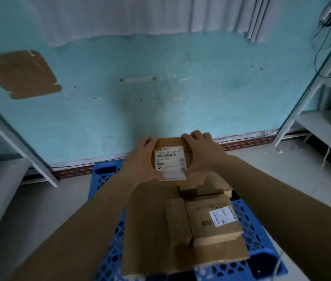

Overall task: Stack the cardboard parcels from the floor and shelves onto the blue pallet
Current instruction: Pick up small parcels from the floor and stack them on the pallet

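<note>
both hands, left hand (pixel 140 159) and right hand (pixel 201 157), clasp the small parcel (pixel 170 159) by its sides, long axis pointing away, above the stack's (pixel 180 230) far end on the blue pallet (pixel 108 175).

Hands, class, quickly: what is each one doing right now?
Left hand: closed on the labelled cardboard parcel, left side.
Right hand: closed on the same parcel, right side.

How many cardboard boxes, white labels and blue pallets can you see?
Cardboard boxes: about 5, one held in the hands, a labelled one, a big base one, a narrow one, one behind; their edges blur together.
White labels: 2
Blue pallets: 1
Total: about 8
</note>
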`<state>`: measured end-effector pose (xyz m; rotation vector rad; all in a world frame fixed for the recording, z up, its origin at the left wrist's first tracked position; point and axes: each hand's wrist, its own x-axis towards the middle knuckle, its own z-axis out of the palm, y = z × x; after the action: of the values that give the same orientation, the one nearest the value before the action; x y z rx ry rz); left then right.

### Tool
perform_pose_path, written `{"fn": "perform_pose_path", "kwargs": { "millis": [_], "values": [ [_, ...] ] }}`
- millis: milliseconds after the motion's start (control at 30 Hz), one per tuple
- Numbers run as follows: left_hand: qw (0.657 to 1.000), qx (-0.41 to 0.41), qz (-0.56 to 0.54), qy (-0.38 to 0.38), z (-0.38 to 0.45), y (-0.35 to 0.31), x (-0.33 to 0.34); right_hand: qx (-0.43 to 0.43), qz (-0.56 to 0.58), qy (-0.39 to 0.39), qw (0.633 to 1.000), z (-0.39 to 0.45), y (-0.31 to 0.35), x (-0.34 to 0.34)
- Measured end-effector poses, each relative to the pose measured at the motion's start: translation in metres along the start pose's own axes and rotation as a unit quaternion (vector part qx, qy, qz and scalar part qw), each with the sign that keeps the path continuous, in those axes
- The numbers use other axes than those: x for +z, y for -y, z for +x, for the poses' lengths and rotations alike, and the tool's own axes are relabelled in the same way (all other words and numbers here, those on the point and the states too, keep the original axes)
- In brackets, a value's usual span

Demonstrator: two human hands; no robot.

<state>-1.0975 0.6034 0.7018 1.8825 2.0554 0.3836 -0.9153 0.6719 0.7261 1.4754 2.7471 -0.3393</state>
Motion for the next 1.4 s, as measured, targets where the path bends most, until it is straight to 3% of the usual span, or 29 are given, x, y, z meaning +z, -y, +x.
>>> {"fn": "perform_pose_path", "kwargs": {
  "millis": [67,133,200,300,433,600,667,767,833,933,1000,1167,1300,1400],
  "values": [
    [0.998,-0.03,-0.052,-0.026,0.021,0.016,0.019,0.051,0.053,-0.004,0.997,0.023,-0.005,0.029],
    [0.981,-0.115,-0.132,-0.08,0.043,0.027,0.041,0.124,0.124,0.003,0.985,0.046,-0.011,0.062],
    [0.937,-0.212,-0.257,-0.106,0.066,0.04,0.072,0.188,0.179,0.009,0.966,0.07,-0.017,0.101],
    [0.851,-0.28,-0.441,-0.055,0.102,0.055,0.131,0.247,0.244,0.014,0.938,0.108,-0.028,0.162],
    [0.848,-0.281,-0.449,-0.015,0.138,0.063,0.215,0.29,0.289,0.029,0.912,0.155,-0.051,0.243],
    [0.785,-0.332,-0.523,0.011,0.186,0.106,0.312,0.257,0.273,0.064,0.925,0.209,-0.078,0.343],
    [0.791,-0.338,-0.51,0.009,0.199,0.126,0.345,0.226,0.259,0.082,0.936,0.225,-0.085,0.379],
    [0.799,-0.345,-0.489,0.056,0.207,0.143,0.394,0.196,0.223,0.183,0.937,0.233,-0.094,0.434],
    [0.84,-0.351,-0.407,0.075,0.206,0.151,0.423,0.209,0.197,0.207,0.935,0.23,-0.099,0.462],
    [0.907,-0.349,-0.234,0.004,0.201,0.168,0.45,0.18,0.182,0.163,0.953,0.227,-0.105,0.485],
    [0.907,-0.357,-0.222,0.012,0.202,0.178,0.457,0.16,0.214,0.154,0.951,0.229,-0.107,0.49],
    [0.888,-0.333,-0.317,0.023,0.207,0.175,0.453,0.16,0.26,0.157,0.939,0.235,-0.12,0.484],
    [0.866,-0.312,-0.384,0.07,0.203,0.153,0.43,0.166,0.209,0.159,0.951,0.226,-0.131,0.458],
    [0.872,-0.283,-0.39,0.087,0.19,0.132,0.405,0.129,0.184,0.175,0.959,0.213,-0.133,0.418]
  ]
}}
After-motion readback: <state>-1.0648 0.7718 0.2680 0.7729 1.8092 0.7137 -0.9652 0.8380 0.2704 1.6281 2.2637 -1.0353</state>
